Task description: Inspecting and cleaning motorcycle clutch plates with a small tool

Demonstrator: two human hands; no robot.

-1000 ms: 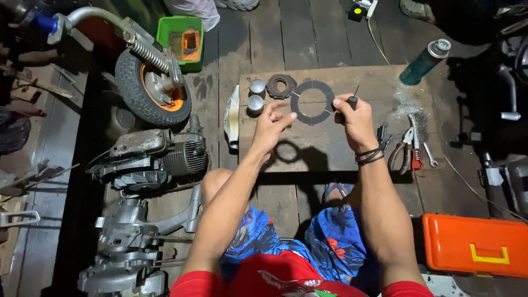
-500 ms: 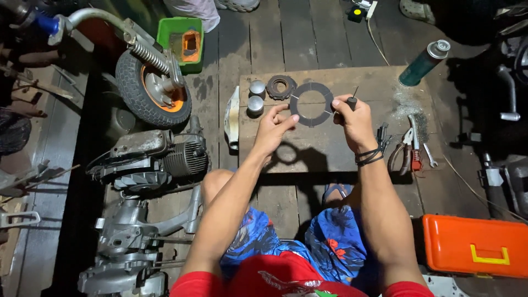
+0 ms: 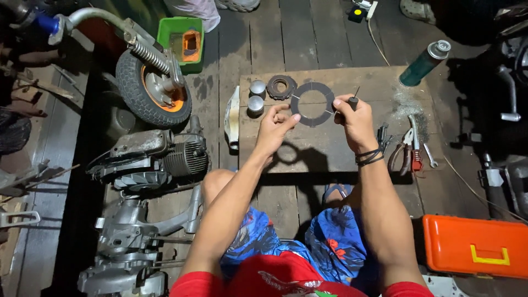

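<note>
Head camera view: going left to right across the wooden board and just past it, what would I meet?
Two round metal caps → toothed dark disc → flat grey ring held by the left hand → right hand → pliers → green spray can.

pliers (image 3: 404, 149) on wooden board (image 3: 324, 146)

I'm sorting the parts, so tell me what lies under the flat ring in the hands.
The flat ring is held by the left hand and right hand above a wooden board. Bare board shows through its opening; the strip under the ring's band is covered.
</note>
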